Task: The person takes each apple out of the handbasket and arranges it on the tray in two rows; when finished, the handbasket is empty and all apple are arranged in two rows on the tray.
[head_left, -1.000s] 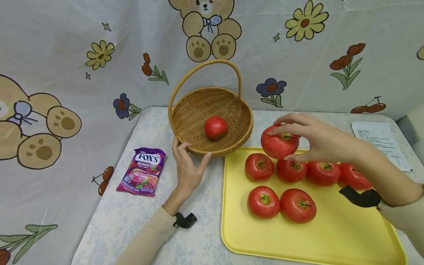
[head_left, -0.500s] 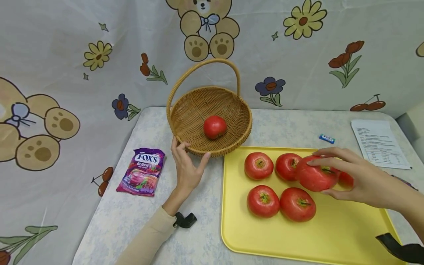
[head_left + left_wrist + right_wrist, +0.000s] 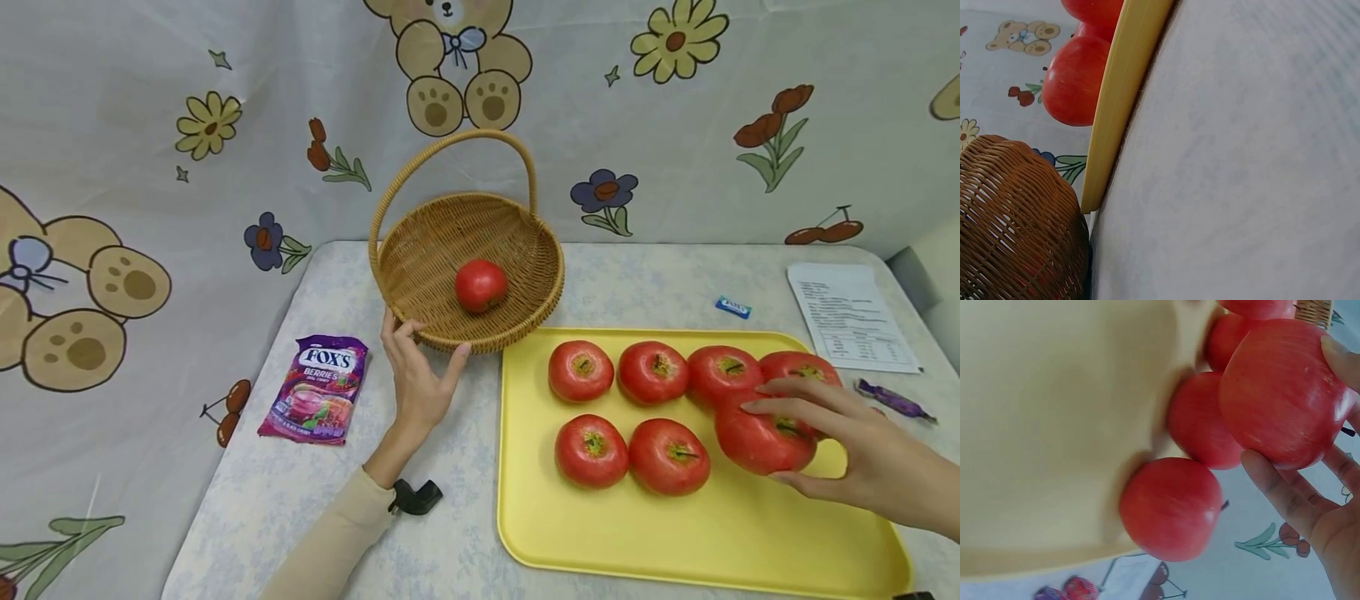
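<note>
My right hand [image 3: 855,450] grips a big red apple [image 3: 765,433] with thumb and fingers over the right part of a yellow tray [image 3: 697,550]. In the head view the held apple overlaps two others; whether it touches them I cannot tell. Several apples [image 3: 582,372] line the tray's far side, with a pair [image 3: 669,456] in front. A wicker basket [image 3: 427,237] with an upright handle holds one apple [image 3: 481,285]. My left hand [image 3: 420,383] rests at the basket's front left rim, fingers and thumb spread. Only the basket's side [image 3: 1016,219] shows in the left wrist view.
A purple candy bag [image 3: 315,389] lies left of my left hand. Beyond the tray are a small blue wrapped candy [image 3: 733,307] and a printed paper sheet [image 3: 851,317]. A purple wrapped candy [image 3: 896,402] lies right of the tray. A patterned cloth [image 3: 300,108] hangs behind the table.
My right hand has carried the apple rightward and nearer across the tray, uncovering the far row and the blue candy. The left hand has stayed at the basket rim.
</note>
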Motion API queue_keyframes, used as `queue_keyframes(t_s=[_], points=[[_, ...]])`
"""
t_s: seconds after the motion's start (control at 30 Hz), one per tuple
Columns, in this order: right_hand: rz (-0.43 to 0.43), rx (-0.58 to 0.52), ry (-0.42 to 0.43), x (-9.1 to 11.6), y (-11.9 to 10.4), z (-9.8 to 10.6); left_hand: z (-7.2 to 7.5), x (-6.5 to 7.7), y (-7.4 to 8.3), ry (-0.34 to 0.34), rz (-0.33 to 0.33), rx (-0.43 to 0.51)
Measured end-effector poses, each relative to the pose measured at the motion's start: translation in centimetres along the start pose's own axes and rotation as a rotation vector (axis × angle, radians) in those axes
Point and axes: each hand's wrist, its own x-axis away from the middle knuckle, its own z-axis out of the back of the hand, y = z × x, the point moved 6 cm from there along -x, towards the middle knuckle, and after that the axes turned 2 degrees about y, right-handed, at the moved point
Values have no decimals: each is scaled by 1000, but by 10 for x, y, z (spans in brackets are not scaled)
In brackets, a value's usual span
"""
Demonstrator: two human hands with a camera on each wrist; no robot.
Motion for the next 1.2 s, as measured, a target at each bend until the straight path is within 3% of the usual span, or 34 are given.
queue_keyframes(t_s=[0.3, 0.9, 1.03, 1.2], points=[[-27, -46, -44, 8, 3, -18, 0, 0, 0, -5, 5, 4], [-133, 8, -94, 17, 11, -38, 0, 1, 0, 1, 7, -4], [-117, 22, -114, 18, 8, -41, 0, 1, -1, 0, 6, -4], [-66, 60, -81, 16, 2, -41, 0, 0, -1, 1, 7, -2]])
